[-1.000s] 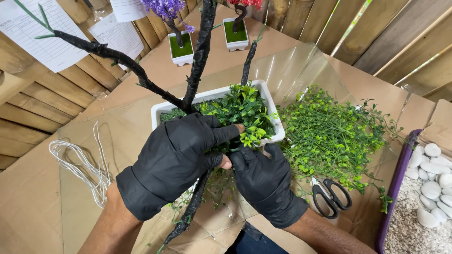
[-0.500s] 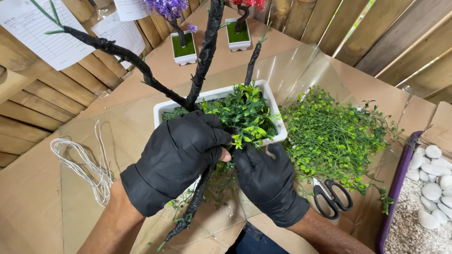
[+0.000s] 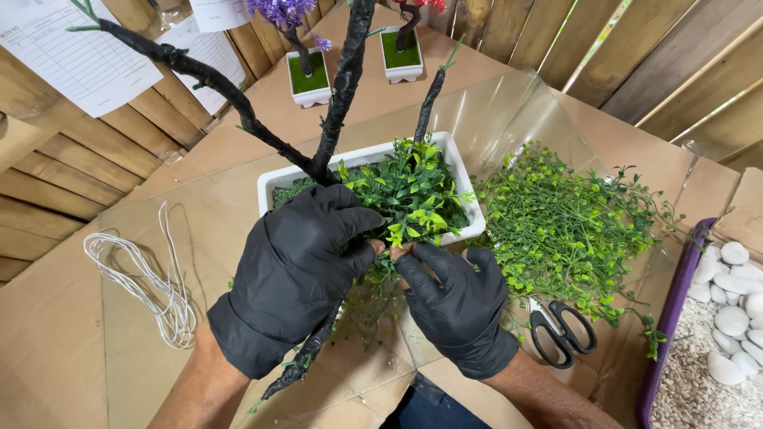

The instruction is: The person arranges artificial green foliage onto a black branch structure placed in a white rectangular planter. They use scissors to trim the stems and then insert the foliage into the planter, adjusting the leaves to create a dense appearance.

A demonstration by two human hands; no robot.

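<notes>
the left hand (image 3: 298,270) and right hand (image 3: 453,298) are pinching a leafy green sprig (image 3: 397,230) at the white pot's (image 3: 465,171) near edge, likely tucking it in, needing a gentle push.

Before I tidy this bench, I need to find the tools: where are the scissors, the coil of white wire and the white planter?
scissors (image 3: 556,330), head view, on the black handles by the pivot.
coil of white wire (image 3: 139,278), head view, on the looped strands.
white planter (image 3: 362,156), head view, on its far rim.
</notes>
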